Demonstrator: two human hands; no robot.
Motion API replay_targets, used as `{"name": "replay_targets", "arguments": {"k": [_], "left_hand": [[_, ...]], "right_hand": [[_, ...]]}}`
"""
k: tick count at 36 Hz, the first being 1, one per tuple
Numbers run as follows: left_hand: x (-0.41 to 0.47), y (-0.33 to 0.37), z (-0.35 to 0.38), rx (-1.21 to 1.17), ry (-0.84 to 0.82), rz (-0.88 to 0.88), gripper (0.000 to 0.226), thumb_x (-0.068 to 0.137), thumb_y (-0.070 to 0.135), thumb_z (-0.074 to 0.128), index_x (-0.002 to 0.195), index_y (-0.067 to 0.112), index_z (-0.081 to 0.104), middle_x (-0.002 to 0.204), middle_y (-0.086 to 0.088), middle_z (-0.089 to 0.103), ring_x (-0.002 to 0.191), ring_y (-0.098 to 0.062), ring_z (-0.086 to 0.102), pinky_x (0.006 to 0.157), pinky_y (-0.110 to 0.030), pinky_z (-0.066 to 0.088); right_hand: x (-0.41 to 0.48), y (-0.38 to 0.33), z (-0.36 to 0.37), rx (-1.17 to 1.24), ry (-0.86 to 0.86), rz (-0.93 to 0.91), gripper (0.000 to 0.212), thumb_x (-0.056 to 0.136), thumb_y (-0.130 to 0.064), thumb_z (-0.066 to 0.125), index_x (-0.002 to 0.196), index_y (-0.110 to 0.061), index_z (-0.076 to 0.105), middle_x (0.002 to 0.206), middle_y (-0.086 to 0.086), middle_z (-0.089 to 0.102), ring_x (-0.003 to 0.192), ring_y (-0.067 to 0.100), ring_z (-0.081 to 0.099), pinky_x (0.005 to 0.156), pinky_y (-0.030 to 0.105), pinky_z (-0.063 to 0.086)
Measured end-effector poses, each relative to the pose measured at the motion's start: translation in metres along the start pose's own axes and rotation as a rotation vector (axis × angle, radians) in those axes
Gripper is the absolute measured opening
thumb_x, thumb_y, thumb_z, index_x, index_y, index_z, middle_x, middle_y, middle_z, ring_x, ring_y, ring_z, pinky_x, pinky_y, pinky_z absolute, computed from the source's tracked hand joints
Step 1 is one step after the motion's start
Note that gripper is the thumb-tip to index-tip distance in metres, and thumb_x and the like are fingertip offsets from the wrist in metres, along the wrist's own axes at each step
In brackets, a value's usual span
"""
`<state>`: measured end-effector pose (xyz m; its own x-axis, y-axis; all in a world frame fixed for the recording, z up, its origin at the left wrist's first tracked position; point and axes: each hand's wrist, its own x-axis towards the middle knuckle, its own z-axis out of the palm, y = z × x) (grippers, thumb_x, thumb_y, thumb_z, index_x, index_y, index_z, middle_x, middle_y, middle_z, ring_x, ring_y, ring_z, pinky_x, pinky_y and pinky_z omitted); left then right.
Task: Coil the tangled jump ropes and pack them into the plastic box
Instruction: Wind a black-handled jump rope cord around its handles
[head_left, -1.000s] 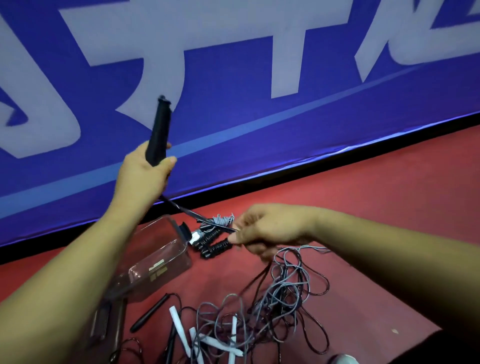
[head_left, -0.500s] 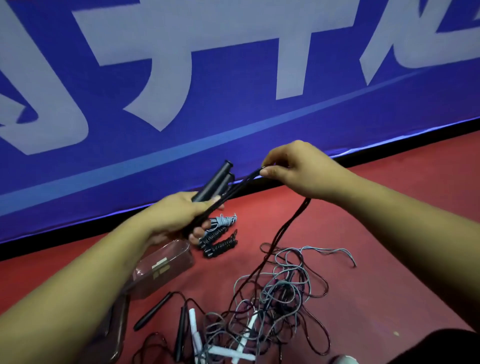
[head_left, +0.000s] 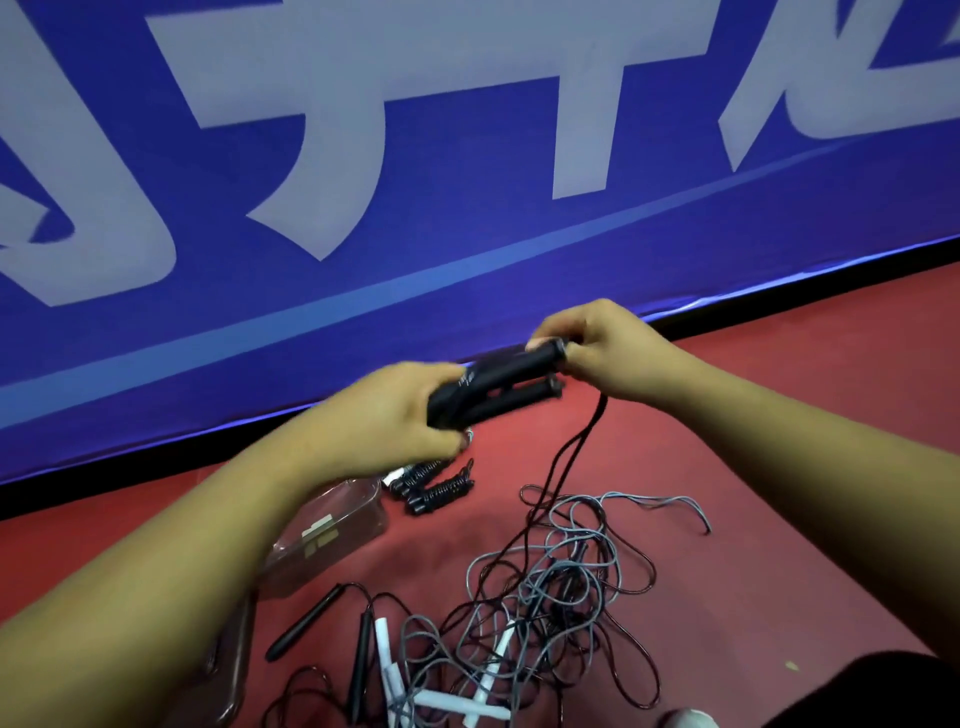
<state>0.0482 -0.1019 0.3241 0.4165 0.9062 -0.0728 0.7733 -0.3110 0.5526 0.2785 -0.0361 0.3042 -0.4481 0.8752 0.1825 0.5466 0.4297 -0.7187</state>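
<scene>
Above red floor (head_left: 779, 441), left hand (head_left: 395, 415) grips two black handles (head_left: 498, 387), long axis lower-left to upper-right; right hand (head_left: 597, 348) pinches the upper tip. Their black rope (head_left: 563, 467) drops to the tangle (head_left: 550, 587) near the plastic box (head_left: 343, 519); blue banner (head_left: 467, 260) behind.

Large pale characters on the blue banner (head_left: 519, 280) are cropped at its top edge and cannot be read. Small white print on the black handle (head_left: 498, 371) is blurred. The label (head_left: 318, 534) on the plastic box (head_left: 358, 512) is also unreadable.
</scene>
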Motion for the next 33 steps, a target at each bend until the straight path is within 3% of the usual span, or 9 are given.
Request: {"name": "replay_targets", "arguments": {"k": [4, 7, 10, 17, 20, 24, 29, 31, 33], "left_hand": [[-0.003, 0.003, -0.002, -0.126, 0.081, -0.024, 0.037, 0.08, 0.017, 0.075, 0.089, 0.048, 0.059, 0.058, 0.012, 0.051, 0.049, -0.005, 0.042, 0.048, -0.016, 0.034], [-0.002, 0.005, 0.0, -0.155, 0.098, -0.048, 0.031, 0.08, 0.014, 0.075, 0.087, 0.041, 0.061, 0.055, 0.011, 0.05, 0.047, -0.005, 0.042, 0.047, -0.015, 0.033], [0.004, 0.001, -0.006, -0.155, 0.242, -0.1, 0.023, 0.079, 0.013, 0.075, 0.082, 0.031, 0.062, 0.052, 0.009, 0.052, 0.046, -0.008, 0.045, 0.049, -0.021, 0.036], [0.01, -0.037, -0.028, -0.004, 0.542, -0.332, 0.012, 0.077, 0.01, 0.067, 0.084, 0.016, 0.059, 0.062, -0.01, 0.054, 0.054, -0.025, 0.047, 0.052, -0.03, 0.036], [0.011, -0.06, -0.036, 0.063, 0.606, -0.4, 0.014, 0.078, 0.009, 0.066, 0.087, 0.016, 0.057, 0.064, -0.009, 0.054, 0.062, -0.031, 0.053, 0.051, -0.031, 0.037], [0.012, -0.089, -0.029, 0.228, 0.576, -0.472, 0.028, 0.08, 0.006, 0.063, 0.107, 0.014, 0.065, 0.078, -0.014, 0.059, 0.085, -0.038, 0.059, 0.062, -0.035, 0.038], [0.014, -0.111, 0.013, 0.42, 0.354, -0.476, 0.026, 0.083, 0.01, 0.063, 0.108, 0.015, 0.061, 0.103, -0.018, 0.068, 0.099, -0.042, 0.062, 0.073, -0.038, 0.044], [0.017, -0.107, 0.026, 0.508, 0.25, -0.426, 0.021, 0.084, 0.012, 0.063, 0.104, 0.018, 0.06, 0.103, -0.015, 0.068, 0.097, -0.04, 0.063, 0.073, -0.038, 0.047], [0.018, -0.101, 0.035, 0.589, 0.106, -0.342, 0.017, 0.085, 0.017, 0.064, 0.101, 0.024, 0.062, 0.102, -0.011, 0.068, 0.096, -0.036, 0.065, 0.071, -0.036, 0.046]], "right_hand": [[-0.003, 0.004, 0.028, 0.267, -0.09, 0.123, 0.033, 0.071, -0.035, 0.057, 0.08, -0.005, 0.069, 0.058, 0.003, 0.041, 0.048, 0.015, 0.036, 0.047, 0.022, 0.03], [0.0, 0.002, 0.04, 0.381, -0.155, 0.178, 0.022, 0.083, -0.028, 0.063, 0.08, -0.007, 0.067, 0.057, 0.002, 0.037, 0.049, 0.016, 0.03, 0.046, 0.021, 0.025], [0.0, 0.004, 0.047, 0.561, -0.228, 0.251, 0.033, 0.099, -0.037, 0.053, 0.08, -0.011, 0.063, 0.053, -0.002, 0.031, 0.046, 0.014, 0.028, 0.047, 0.023, 0.024], [-0.018, 0.006, 0.078, 0.631, -0.5, 0.416, 0.036, 0.105, -0.042, 0.036, 0.089, -0.017, 0.056, 0.057, -0.004, 0.041, 0.065, 0.025, 0.064, 0.053, 0.024, 0.04], [-0.023, 0.003, 0.087, 0.672, -0.543, 0.474, 0.035, 0.106, -0.036, 0.035, 0.094, -0.01, 0.055, 0.058, -0.002, 0.039, 0.049, 0.015, 0.046, 0.047, 0.022, 0.039], [-0.024, -0.023, 0.086, 0.535, -0.56, 0.381, 0.028, 0.107, -0.029, 0.038, 0.098, -0.011, 0.056, 0.059, -0.001, 0.033, 0.047, 0.01, 0.027, 0.041, 0.022, 0.028], [-0.021, -0.066, 0.078, 0.136, -0.578, 0.004, 0.035, 0.098, -0.023, 0.059, 0.063, -0.022, 0.057, 0.051, -0.01, 0.041, 0.044, 0.007, 0.036, 0.048, 0.019, 0.032], [-0.014, -0.071, 0.074, -0.009, -0.538, -0.09, 0.03, 0.096, -0.019, 0.061, 0.066, -0.017, 0.058, 0.053, -0.006, 0.047, 0.045, 0.006, 0.041, 0.048, 0.015, 0.032], [-0.006, -0.071, 0.066, -0.135, -0.418, -0.149, 0.021, 0.094, -0.019, 0.06, 0.075, -0.013, 0.065, 0.065, 0.004, 0.061, 0.059, 0.012, 0.054, 0.058, 0.025, 0.042]]}}
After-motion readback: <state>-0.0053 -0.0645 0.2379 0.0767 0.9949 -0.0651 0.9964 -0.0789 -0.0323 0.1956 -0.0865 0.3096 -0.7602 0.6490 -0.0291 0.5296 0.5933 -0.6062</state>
